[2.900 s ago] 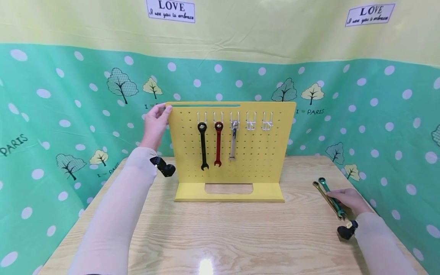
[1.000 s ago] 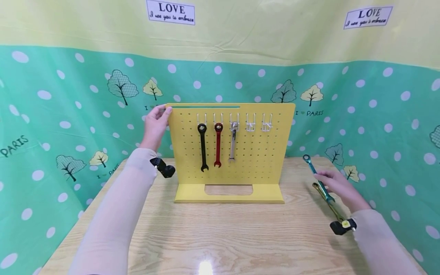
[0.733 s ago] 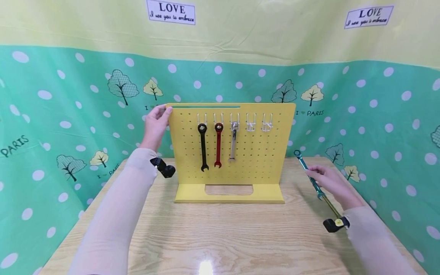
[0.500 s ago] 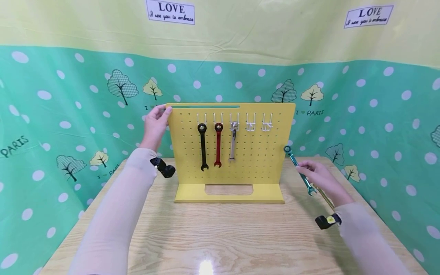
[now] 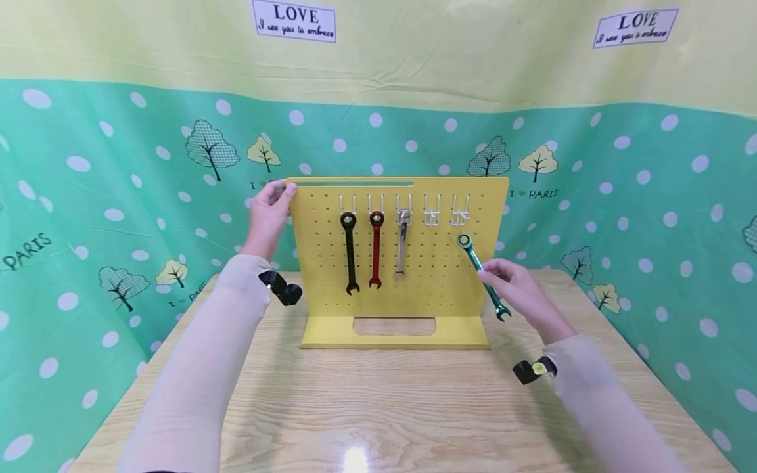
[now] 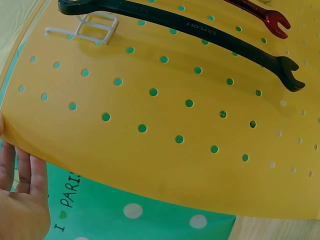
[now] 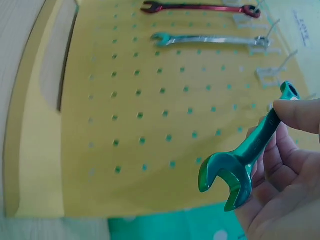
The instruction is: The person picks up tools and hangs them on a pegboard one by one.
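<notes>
My left hand (image 5: 266, 220) grips the upper left corner of a yellow pegboard (image 5: 449, 289), thumb in front and fingers behind. In my right hand (image 5: 520, 292) a green combination wrench (image 5: 476, 260) is pinched between thumb and fingers. It slants in front of the board's right part, ring end up and left, open end down and right. Black (image 5: 350, 256), red (image 5: 375, 253) and silver (image 5: 401, 249) wrenches hang side by side on white hooks. Two bare hooks, one (image 5: 432, 213) beside the silver wrench and another (image 5: 459, 213) farther right, sit above the green wrench.
The pegboard's yellow base (image 5: 331, 334) stands on a light wood table (image 5: 355, 401). Behind and at both sides hangs a green and yellow curtain (image 5: 177, 144). My right forearm (image 5: 591, 387) covers part of the table's right side.
My right hand picked the green wrench up from the table at right and carried it left and up to the board. The gold wrench is now hidden from view. My left hand stayed put.
</notes>
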The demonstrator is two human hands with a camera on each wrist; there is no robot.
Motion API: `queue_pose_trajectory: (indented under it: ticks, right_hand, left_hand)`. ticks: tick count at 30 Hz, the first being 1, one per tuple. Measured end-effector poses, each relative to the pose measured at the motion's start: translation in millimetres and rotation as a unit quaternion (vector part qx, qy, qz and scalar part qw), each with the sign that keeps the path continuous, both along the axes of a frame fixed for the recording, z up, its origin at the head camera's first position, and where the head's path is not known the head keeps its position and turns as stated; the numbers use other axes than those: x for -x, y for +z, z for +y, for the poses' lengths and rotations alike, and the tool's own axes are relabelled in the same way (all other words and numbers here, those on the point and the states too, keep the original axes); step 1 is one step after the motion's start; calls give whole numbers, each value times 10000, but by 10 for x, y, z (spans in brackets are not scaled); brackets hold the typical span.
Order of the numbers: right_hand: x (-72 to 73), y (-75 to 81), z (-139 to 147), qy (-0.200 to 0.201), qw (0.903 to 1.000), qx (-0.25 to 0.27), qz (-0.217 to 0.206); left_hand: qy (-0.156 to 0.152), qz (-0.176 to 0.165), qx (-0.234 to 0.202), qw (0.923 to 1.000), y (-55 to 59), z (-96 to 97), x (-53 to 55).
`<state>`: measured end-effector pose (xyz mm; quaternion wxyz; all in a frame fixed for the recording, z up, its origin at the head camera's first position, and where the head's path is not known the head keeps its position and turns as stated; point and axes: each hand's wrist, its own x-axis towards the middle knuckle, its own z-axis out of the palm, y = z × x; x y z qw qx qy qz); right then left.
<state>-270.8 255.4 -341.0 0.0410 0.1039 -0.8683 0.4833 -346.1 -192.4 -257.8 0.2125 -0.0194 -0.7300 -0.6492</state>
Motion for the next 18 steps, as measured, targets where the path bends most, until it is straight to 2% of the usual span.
queue_pose_trajectory:
  ticks: [12,18]
  right_hand:
    - [67,168,-365,303,9968,553,484]
    - [73,235,-501,402,9958,586,581]
  left_hand:
    - [39,-43,-33,10000,8,10,3]
    - [39,-16,-62,10000,4,11,4]
